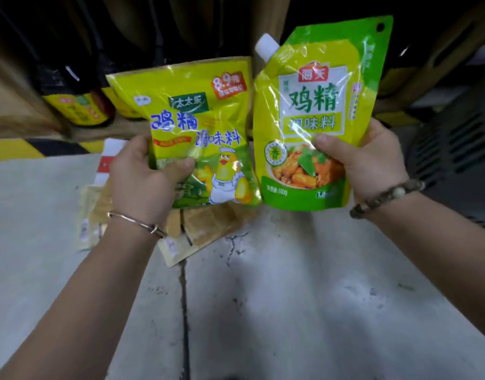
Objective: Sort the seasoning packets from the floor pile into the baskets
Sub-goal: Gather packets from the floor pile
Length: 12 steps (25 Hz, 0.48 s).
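My left hand (142,179) grips a yellow-green seasoning packet with a cartoon chicken (200,124) by its lower left corner, thumb on the front. My right hand (372,160) grips a yellow-green spouted pouch with a white cap (318,111) at its lower right edge. Both packets are held upright, side by side, above the floor. Beneath them lies the floor pile of tan and beige packets (203,226), partly hidden by my left hand and the packets.
Dark bottles with yellow labels (77,105) stand on a low shelf behind. A yellow-black hazard stripe (22,148) runs along the shelf base. A dark slotted basket (455,149) sits at the right. A crack (183,297) runs through the grey concrete floor.
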Available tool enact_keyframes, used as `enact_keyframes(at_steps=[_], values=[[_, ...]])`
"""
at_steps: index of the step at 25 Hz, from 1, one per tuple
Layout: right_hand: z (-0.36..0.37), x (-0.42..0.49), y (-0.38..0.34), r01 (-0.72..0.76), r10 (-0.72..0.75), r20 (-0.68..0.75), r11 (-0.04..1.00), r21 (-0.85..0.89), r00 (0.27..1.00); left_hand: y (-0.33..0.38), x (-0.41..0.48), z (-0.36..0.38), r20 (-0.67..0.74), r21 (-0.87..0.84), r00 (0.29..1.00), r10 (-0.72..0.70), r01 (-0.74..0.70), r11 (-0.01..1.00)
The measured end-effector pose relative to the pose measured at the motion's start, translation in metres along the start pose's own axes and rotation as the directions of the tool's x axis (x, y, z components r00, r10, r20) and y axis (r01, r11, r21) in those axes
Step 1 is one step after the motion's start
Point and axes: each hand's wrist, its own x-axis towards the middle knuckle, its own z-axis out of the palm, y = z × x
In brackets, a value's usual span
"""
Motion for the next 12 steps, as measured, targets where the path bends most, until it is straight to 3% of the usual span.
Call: enact_keyframes(at_steps=[6,12], values=[[-0.071,-0.018,-0.065,0.186,-0.221,-0.246,0.97,-0.159,0.944,0.062,-0.02,0.06,0.164,-0.16,0.973,0.16,-0.134,0.978],[-0.124,-0.024,-0.172,0.365,-0.417,-0.404,0.909,-0.203,0.814,0.162,-0.037,0.104,0.222,-0.244,0.926,0.304,-0.249,0.937]])
